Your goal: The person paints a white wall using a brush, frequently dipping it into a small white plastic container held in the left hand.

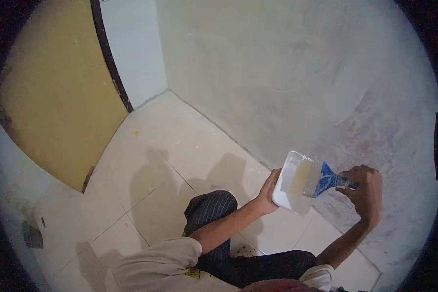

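Observation:
My left hand (269, 193) grips the left side of a rectangular plastic container (284, 182) with white liquid that looks like paint inside. The container is tilted in view, in front of the base of the wall. In my right hand (365, 191) is the blue handle of a wide paintbrush (326, 179), with the fingers closed round its narrow end. The brush's pale bristles (300, 177) lie over the container's opening, pointing left. Whether they touch the liquid cannot be told.
A grey plastered wall (259, 80) with patchy marks rises ahead and to the right. A white wall strip (135, 47) meets it at a corner. At left stands a yellow-brown door (62, 91) beside a dark frame (111, 62). Tiled floor (153, 124) carries small yellow spots and shadows.

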`<state>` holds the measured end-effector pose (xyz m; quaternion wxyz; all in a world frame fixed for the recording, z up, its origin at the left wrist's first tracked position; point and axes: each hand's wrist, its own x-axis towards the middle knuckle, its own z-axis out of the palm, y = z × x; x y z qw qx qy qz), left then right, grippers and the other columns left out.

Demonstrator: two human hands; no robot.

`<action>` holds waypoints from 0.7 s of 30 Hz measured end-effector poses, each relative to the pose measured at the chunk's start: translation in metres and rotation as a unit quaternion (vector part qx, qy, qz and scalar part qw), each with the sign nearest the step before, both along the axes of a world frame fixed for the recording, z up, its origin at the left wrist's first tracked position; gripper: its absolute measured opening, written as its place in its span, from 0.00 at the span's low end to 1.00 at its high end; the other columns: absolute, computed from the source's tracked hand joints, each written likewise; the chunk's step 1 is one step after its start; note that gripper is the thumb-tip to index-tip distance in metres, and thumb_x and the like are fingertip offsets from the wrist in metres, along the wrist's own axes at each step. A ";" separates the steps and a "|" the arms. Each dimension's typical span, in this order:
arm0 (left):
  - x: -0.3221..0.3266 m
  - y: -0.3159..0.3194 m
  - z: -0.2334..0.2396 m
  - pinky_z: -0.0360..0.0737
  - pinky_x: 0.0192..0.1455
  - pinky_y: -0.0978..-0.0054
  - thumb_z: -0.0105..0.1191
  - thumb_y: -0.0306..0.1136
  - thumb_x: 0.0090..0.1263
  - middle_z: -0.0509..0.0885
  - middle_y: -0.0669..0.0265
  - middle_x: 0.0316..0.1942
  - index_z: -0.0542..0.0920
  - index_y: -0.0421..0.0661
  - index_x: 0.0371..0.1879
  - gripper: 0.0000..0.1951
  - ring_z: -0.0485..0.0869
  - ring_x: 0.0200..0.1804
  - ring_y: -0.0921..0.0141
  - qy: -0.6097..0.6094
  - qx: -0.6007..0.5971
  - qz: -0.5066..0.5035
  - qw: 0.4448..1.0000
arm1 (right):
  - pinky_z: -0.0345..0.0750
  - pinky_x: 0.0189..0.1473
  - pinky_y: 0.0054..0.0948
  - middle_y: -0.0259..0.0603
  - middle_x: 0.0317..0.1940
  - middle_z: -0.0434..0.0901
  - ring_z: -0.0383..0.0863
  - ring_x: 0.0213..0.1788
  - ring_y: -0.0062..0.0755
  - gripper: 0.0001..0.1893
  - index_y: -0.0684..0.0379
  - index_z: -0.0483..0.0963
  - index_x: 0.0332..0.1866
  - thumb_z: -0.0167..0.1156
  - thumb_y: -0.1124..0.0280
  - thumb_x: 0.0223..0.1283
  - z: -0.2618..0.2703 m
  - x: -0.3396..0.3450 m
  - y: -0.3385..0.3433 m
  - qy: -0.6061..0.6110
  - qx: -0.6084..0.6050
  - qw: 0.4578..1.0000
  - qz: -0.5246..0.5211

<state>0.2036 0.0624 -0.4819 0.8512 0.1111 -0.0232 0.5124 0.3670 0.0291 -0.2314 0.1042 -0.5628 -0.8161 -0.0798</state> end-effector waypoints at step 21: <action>0.007 0.018 -0.020 0.74 0.64 0.63 0.54 0.44 0.70 0.75 0.66 0.57 0.69 0.51 0.60 0.22 0.75 0.60 0.69 0.168 0.058 0.094 0.980 | 0.76 0.42 0.35 0.37 0.31 0.86 0.82 0.36 0.38 0.17 0.54 0.86 0.34 0.76 0.68 0.30 -0.022 -0.001 0.016 -0.033 -0.010 0.999 0.017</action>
